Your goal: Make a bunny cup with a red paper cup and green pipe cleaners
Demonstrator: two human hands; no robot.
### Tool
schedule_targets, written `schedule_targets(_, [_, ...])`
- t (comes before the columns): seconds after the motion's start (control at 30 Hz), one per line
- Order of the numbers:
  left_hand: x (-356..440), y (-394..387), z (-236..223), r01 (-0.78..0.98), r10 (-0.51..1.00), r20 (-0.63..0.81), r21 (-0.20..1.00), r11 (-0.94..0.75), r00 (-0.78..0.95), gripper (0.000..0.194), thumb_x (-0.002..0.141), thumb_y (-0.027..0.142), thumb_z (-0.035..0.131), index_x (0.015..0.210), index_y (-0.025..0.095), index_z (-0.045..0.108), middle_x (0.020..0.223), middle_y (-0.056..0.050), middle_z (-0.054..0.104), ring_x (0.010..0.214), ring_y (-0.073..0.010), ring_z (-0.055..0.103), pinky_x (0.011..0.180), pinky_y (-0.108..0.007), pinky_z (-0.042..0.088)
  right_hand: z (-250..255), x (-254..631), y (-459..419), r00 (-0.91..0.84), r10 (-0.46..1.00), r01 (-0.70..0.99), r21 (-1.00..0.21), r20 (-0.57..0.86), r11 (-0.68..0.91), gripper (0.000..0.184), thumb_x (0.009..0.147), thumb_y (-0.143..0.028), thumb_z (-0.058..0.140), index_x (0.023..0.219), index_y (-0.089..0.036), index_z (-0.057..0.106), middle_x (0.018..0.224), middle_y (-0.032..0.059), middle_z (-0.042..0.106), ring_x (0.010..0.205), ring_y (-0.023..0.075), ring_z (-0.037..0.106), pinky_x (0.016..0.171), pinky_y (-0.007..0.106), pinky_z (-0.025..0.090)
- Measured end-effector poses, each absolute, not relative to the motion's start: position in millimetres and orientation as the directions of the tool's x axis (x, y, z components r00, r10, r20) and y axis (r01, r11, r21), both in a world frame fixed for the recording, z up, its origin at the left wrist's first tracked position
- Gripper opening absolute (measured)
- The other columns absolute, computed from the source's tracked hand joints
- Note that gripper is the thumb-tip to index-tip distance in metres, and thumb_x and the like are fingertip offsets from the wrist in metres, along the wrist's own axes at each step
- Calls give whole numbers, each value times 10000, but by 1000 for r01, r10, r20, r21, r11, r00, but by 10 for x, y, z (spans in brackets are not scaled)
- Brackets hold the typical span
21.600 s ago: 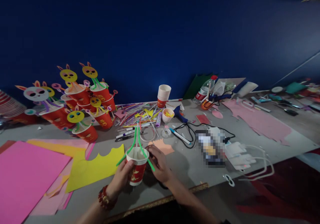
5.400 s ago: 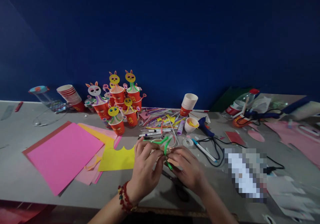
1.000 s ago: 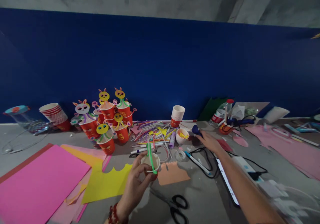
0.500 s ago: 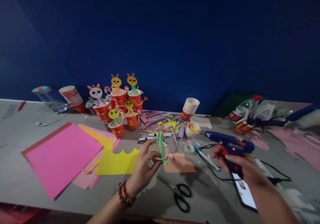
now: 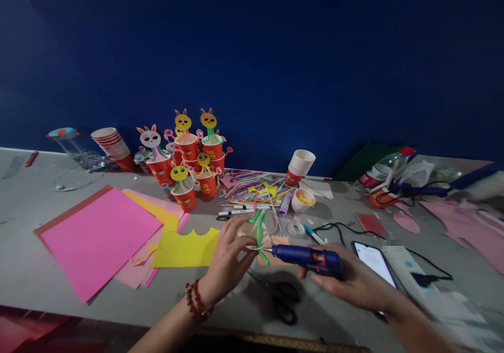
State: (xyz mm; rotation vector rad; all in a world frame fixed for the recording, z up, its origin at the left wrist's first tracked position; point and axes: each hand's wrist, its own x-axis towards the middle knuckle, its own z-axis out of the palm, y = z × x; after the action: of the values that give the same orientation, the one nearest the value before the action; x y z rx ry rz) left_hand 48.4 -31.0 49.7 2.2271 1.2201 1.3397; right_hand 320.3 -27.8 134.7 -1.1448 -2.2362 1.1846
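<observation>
My left hand (image 5: 226,261) grips a paper cup (image 5: 252,233) tilted with its mouth towards me, a green straw (image 5: 259,232) bent over its rim. My right hand (image 5: 350,284) holds a blue glue gun (image 5: 309,256) level, with its nozzle pointing left and almost touching the cup's rim. Both hands hover just above the grey table (image 5: 47,284), over black scissors (image 5: 281,298) and an orange paper cut-out (image 5: 275,242).
Pink paper sheets (image 5: 98,237) and a yellow cut sheet (image 5: 183,248) lie left. Finished red cup bunnies (image 5: 189,158) stand at the back, beside stacked cups (image 5: 301,165), a straw pile (image 5: 252,190) and pens. A phone (image 5: 374,258) and black cable (image 5: 338,229) lie right.
My right hand picked up the glue gun from the back of the table and has swung it left and down to the cup. The left hand keeps holding the cup.
</observation>
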Motion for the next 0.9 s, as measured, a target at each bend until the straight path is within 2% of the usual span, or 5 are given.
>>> schedule_targets(0.47, [498, -318, 549, 523, 778, 586, 601, -605, 227, 160, 858, 101, 633, 942, 237, 640, 1373, -106, 542, 1285, -281, 475, 1033, -497, 441, 1370, 3149, -258, -624, 781, 574, -698, -34, 428, 133, 798, -246, 583, 876, -199, 680, 781, 47, 715, 677, 200, 645, 613, 259, 512])
schedule_targets(0.7, [499, -318, 528, 524, 773, 593, 594, -610, 227, 138, 861, 116, 636, 934, 234, 632, 1371, -105, 541, 1278, -285, 476, 1024, -499, 442, 1317, 3145, -279, -630, 774, 573, -710, -61, 410, 271, 799, -210, 588, 1040, -231, 711, 739, 16, 717, 622, 199, 634, 680, 285, 525])
schedule_targets(0.8, [500, -327, 524, 521, 768, 595, 590, -617, 236, 161, 857, 104, 637, 952, 234, 626, 1382, -103, 531, 1283, -279, 470, 1035, -496, 433, 1315, 3139, -283, -618, 784, 594, -688, -57, 418, 291, 804, -224, 594, 1067, -220, 720, 821, 35, 744, 660, 209, 648, 697, 295, 530])
schedule_targets(0.9, [501, -332, 527, 528, 767, 596, 583, -618, 239, 162, 854, 104, 639, 948, 235, 628, 1382, -103, 531, 1284, -278, 469, 1035, -493, 436, 1321, 3137, -281, -642, 765, 588, -674, -53, 447, 400, 804, -204, 586, 1191, -219, 686, 965, 55, 754, 753, 229, 667, 763, 318, 530])
